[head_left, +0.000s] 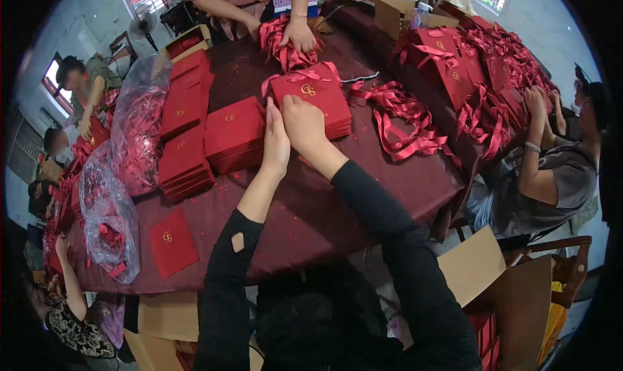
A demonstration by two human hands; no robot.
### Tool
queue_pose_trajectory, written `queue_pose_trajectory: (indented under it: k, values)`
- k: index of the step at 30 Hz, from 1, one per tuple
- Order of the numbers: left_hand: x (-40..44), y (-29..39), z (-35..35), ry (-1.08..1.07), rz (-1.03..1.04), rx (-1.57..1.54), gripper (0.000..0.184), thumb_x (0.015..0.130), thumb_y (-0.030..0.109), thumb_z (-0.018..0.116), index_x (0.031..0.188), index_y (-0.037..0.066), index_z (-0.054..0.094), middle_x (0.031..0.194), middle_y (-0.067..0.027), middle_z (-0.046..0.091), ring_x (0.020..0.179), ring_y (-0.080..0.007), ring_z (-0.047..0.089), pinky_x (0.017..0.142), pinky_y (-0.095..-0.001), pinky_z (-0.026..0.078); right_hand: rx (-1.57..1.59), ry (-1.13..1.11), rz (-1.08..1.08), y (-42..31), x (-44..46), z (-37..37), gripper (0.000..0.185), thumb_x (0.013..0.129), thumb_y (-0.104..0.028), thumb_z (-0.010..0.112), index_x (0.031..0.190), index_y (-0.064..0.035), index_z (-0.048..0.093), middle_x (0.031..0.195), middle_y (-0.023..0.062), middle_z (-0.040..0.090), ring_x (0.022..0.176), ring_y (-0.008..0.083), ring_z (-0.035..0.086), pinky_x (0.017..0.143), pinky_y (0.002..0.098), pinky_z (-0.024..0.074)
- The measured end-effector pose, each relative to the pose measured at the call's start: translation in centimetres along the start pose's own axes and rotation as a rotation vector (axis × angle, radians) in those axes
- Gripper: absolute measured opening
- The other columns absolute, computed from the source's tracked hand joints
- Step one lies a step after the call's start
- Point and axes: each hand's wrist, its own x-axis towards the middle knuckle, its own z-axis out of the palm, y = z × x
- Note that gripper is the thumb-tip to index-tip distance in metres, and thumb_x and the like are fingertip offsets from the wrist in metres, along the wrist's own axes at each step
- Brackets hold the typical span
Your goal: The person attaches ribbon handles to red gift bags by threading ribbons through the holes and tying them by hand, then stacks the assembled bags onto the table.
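On the dark red tablecloth (311, 222), my left hand (276, 140) stands on edge between two stacks of red cards, its fingers stretched out along the side of the right stack (328, 105). My right hand (303, 121) is curled at the left front corner of that stack; what its fingers grip, if anything, is hidden. A red ribbon lies over the stack's top, above a gold emblem. Left of my hands is another stack (235, 134) of red cards, with taller stacks (186, 157) beside it. A single red card (174, 242) lies nearer the front edge.
Loose red ribbons (405, 121) lie right of the stacks. Across the table a person's hands (300, 35) hold bunched ribbon. Clear plastic bags (139, 124) stand at left. Co-workers sit at both sides. An open cardboard box (519, 306) is at lower right.
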Motion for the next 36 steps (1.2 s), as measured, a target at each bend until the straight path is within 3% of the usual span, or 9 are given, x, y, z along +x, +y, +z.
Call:
queue_pose_trajectory:
  k: [6,8,11,15,17,22,26,31,36]
  values:
    - [-9.3,5.0,-5.8,-0.140,0.332,0.676,0.061,0.091,0.021,0.058,0.143,0.004,0.032,0.147,-0.0183,0.032,0.136,-0.0323,0.031,0.111,-0.0397,0.025,-0.089,0.333,-0.023,7.2,-0.7,-4.5,0.018,0.083,-0.020,0.060,0.073,-0.0063,0.053,0.068,0.0124,0.060,0.064,0.0292,0.061,0.054,0.0412,0.0496]
    - [-12.4,6.5,-11.6,-0.127,0.229,1.113,0.053,0.087,0.017,0.062,0.136,0.007,0.046,0.142,-0.0166,0.040,0.131,-0.0342,0.038,0.107,-0.0420,0.031,-0.335,0.131,0.082,12.7,-1.9,-4.9,0.012,0.079,-0.015,0.060,0.071,-0.0062,0.062,0.072,0.0122,0.064,0.071,0.0287,0.064,0.059,0.0397,0.0537]
    - [-15.9,3.7,-23.5,0.272,-0.034,1.028,0.024,0.090,0.015,0.060,0.111,0.005,0.065,0.131,-0.0139,0.053,0.117,-0.0289,0.054,0.096,-0.0368,0.043,-0.458,-0.158,0.163,18.0,-4.3,-3.9,0.012,0.077,-0.019,0.066,0.077,-0.0072,0.067,0.083,0.0123,0.066,0.084,0.0312,0.064,0.064,0.0413,0.0548]
    - [-20.9,3.6,-30.9,0.019,-0.383,1.596,0.049,0.088,0.032,0.063,0.132,0.014,0.051,0.145,-0.0147,0.039,0.131,-0.0400,0.037,0.106,-0.0467,0.032,-0.422,-0.161,0.182,19.8,-5.6,-3.1,0.011,0.076,-0.016,0.064,0.077,-0.0047,0.067,0.088,0.0121,0.064,0.087,0.0319,0.063,0.067,0.0425,0.0546]
    - [-22.4,3.2,-32.1,0.014,-0.380,1.421,0.062,0.086,0.041,0.063,0.140,0.019,0.043,0.149,-0.0163,0.031,0.135,-0.0446,0.028,0.109,-0.0519,0.026,-0.362,-0.077,0.181,20.1,-5.4,-2.9,0.012,0.074,-0.014,0.060,0.072,-0.0046,0.067,0.089,0.0136,0.064,0.084,0.0331,0.062,0.067,0.0437,0.0536]
    - [-21.8,3.4,-27.1,0.039,-0.322,1.466,0.065,0.084,0.046,0.064,0.138,0.016,0.045,0.144,-0.0230,0.036,0.129,-0.0469,0.034,0.105,-0.0530,0.031,0.055,-0.016,0.262,22.6,-3.7,-3.0,0.019,0.074,-0.023,0.068,0.089,-0.0118,0.073,0.097,0.0147,0.065,0.091,0.0355,0.062,0.077,0.0435,0.0507]
    - [-22.4,3.3,-18.6,0.025,-0.326,1.563,0.069,0.086,0.059,0.052,0.139,0.015,0.043,0.144,-0.0246,0.035,0.127,-0.0512,0.034,0.103,-0.0580,0.029,0.664,0.020,0.401,20.6,-2.8,-5.0,0.015,0.078,-0.012,0.073,0.083,-0.0001,0.066,0.073,0.0007,0.062,0.071,0.0068,0.055,0.065,0.0222,0.0438]
    - [-21.7,2.4,-12.1,-0.076,-0.124,1.634,0.068,0.087,0.058,0.050,0.137,0.011,0.046,0.139,-0.0272,0.039,0.125,-0.0498,0.037,0.105,-0.0584,0.023,0.953,-0.208,0.306,13.7,-3.4,-9.1,0.013,0.081,-0.006,0.072,0.076,-0.0061,0.061,0.071,-0.0048,0.056,0.064,0.0019,0.047,0.058,0.0196,0.0371]
    - [-17.2,4.7,-8.7,-0.255,-0.274,1.527,0.069,0.086,0.055,0.055,0.132,0.005,0.049,0.120,-0.0257,0.049,0.107,-0.0395,0.051,0.083,-0.0449,0.048,1.101,-0.512,0.186,2.8,-7.4,-11.4,0.018,0.081,-0.003,0.070,0.099,-0.0035,0.067,0.082,-0.0027,0.063,0.072,0.0037,0.054,0.064,0.0198,0.0448]
